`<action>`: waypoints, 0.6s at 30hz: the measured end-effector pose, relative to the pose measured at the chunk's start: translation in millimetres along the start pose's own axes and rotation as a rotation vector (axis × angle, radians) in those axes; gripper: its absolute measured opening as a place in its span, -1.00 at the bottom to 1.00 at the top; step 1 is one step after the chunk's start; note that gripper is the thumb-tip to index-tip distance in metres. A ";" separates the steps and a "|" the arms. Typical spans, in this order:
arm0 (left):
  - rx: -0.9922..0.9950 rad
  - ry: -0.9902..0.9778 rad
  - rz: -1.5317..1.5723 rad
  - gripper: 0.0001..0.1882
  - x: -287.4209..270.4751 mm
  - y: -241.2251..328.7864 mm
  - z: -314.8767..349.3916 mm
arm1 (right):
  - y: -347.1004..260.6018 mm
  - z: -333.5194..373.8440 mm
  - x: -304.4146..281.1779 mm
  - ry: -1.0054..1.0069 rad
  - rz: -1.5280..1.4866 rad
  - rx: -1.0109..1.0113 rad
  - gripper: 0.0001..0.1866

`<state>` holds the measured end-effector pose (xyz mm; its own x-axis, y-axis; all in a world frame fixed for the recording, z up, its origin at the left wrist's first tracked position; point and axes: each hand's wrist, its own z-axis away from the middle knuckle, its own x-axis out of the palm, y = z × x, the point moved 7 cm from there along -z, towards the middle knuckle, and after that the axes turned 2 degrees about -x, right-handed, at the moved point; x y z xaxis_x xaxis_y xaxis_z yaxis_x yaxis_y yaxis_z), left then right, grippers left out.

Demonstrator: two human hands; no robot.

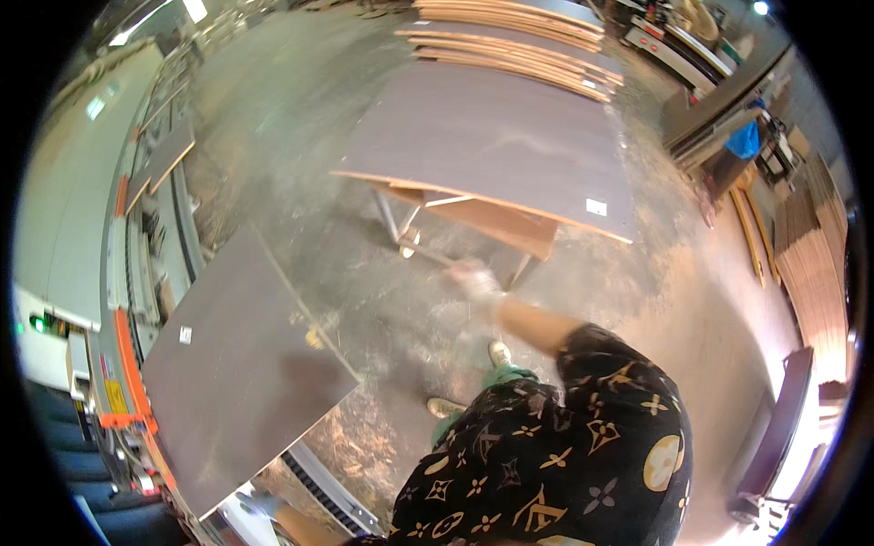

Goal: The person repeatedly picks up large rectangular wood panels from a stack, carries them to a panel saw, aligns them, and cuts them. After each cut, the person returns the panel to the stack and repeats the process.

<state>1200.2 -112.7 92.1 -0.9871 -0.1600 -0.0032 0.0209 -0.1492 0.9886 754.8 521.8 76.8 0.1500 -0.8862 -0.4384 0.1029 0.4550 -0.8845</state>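
Widest of all, we see the dusty floor (300, 118), with a long machine (135, 373) edged in orange running down its left side. On a wheeled stand (387, 217) farther off lies a large grey-brown panel (473, 136); a stack of boards (519, 64) sits along that panel's far edge. Nearer us, a second grey-brown board (237, 382) rests at a slant on the machine, its right corner reaching out over the floor and its near edge passing above a grey track (328, 491).

Our right hand (478, 284) is stretched out over the floor, short of the panel's near edge; it is too blurred for us to tell whether its fingers are apart or together. Our left hand (259, 503) is at the second board's near edge, close to its near left corner, and we cannot tell whether the fingers are clamped on it.

Smallest, we find a white label (596, 207) near the panel's near right corner and a white tag (186, 335) toward the second board's left edge.
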 end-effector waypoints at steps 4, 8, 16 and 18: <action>0.537 -0.131 -0.212 -0.48 25.9 21.0 105.6 | 105.0 49.0 -287.0 0.936 0.382 0.509 -0.46; 0.705 -0.464 -0.079 -0.51 159.1 12.5 272.9 | 272.7 65.6 -439.9 1.081 0.157 0.615 -0.34; 0.044 -1.316 -0.151 -0.45 358.8 -126.9 474.1 | 262.8 69.9 -299.8 0.595 -1.013 0.462 -0.49; -0.283 -1.352 -0.103 -0.41 390.3 -142.6 515.4 | 203.7 109.2 -246.9 0.457 -1.084 0.426 -0.48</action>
<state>730.1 349.0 27.5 -0.3684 0.8998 0.2337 -0.1902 -0.3190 0.9285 846.2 842.8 22.3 -0.5565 -0.7326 0.3918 0.2822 -0.6103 -0.7402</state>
